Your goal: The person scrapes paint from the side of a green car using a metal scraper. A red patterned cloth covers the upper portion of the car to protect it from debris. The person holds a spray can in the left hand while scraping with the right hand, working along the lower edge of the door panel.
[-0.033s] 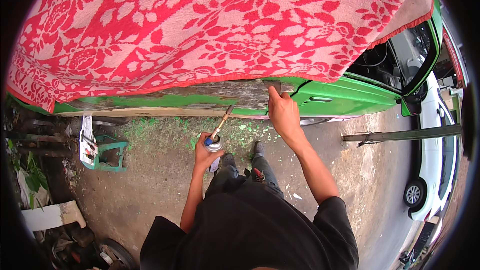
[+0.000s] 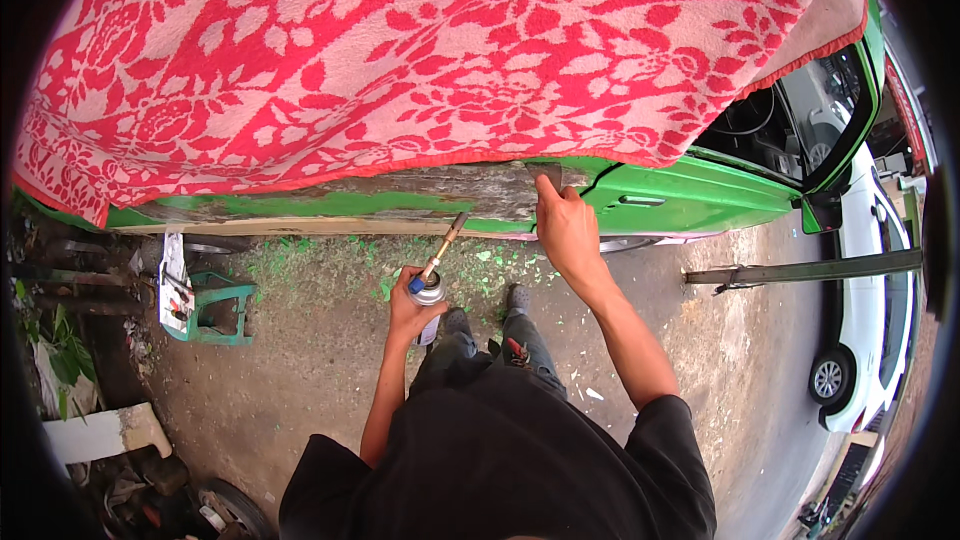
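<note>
While the left hand [image 2: 408, 312] clasps a torch [image 2: 431, 293], its nozzle [image 2: 455, 228] juts beyond; right hand [image 2: 569, 228] grips scraper [image 2: 546, 171].

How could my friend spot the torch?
Find the red-and-pink flowered cloth draped over the green metal vehicle. Below them is the person's left grip. It holds a metal torch: silvery round can, slim brassy tube, blue part, unlike the dark flat tool in the right grip.
</note>
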Demonstrator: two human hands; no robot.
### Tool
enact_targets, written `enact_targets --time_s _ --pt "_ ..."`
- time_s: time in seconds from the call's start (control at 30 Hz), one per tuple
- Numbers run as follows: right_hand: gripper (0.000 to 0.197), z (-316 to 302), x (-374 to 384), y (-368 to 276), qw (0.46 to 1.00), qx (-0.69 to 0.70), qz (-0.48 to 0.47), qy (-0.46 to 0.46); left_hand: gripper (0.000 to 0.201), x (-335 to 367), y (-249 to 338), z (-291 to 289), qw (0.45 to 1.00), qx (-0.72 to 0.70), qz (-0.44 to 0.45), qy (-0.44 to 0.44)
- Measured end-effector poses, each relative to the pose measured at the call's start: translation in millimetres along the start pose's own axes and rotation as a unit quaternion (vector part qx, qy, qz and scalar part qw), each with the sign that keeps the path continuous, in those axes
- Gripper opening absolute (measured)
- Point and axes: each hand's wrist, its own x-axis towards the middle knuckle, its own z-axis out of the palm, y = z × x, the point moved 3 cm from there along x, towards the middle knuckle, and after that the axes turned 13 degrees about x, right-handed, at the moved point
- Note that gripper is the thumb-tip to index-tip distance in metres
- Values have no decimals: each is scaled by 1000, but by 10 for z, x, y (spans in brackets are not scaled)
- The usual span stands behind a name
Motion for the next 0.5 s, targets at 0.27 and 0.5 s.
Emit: enact_targets --time_s 0.27,0.5 --pt "25 35 165 -112 1000 -29 -2 11 57 229 87 -29 999 -28 0 -16" --pt "23 254 98 -27 999 -21 29 -22 54 251 114 -48 999 -44 26 5"
